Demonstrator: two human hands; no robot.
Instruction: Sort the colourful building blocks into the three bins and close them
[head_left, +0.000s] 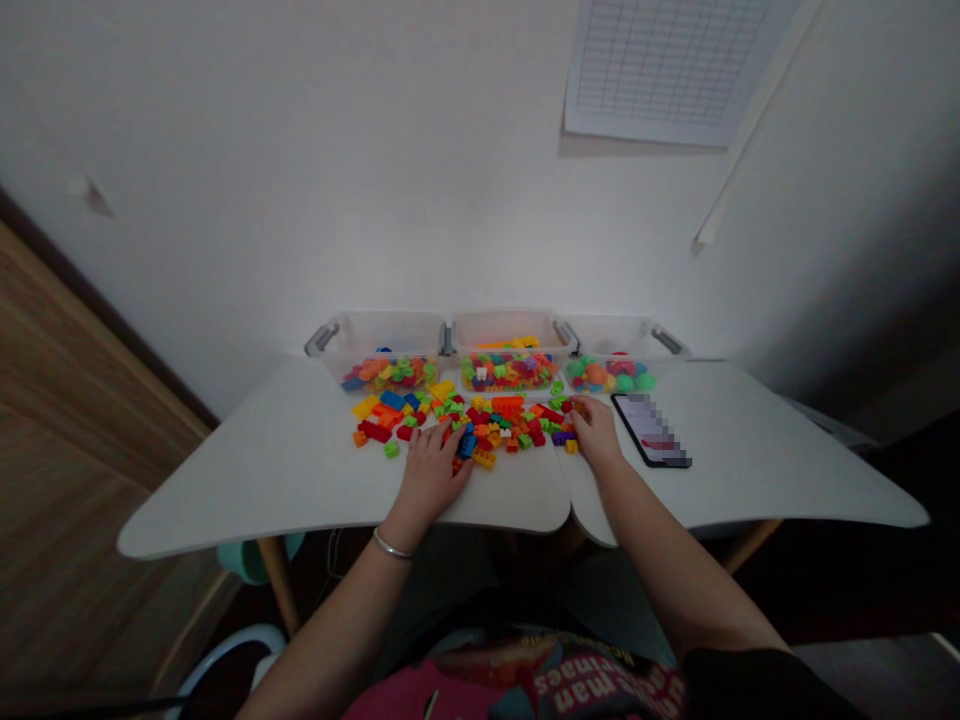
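Colourful plastic building bricks (507, 404) lie in a loose heap across the middle of the white table. At the heap's near edge, my left hand (431, 474) curls its fingers and thumb about a blue building brick (466, 442). A yellow-orange brick (484, 459) lies just right of that thumb. My right hand (595, 428) rests at the heap's right end, its fingers pinched by a small orange building brick (579, 407) partly hidden by them. Close to its wrist sit a purple brick (561, 438) and a yellow brick (571, 448).
Along the wall stand three clear bins: the left bin (390, 325) and middle bin (506, 325) hold bricks, the right bin (619, 330) round coloured pieces. A phone (649, 430) lies right of my right hand. A seam divides the tabletop (315, 490).
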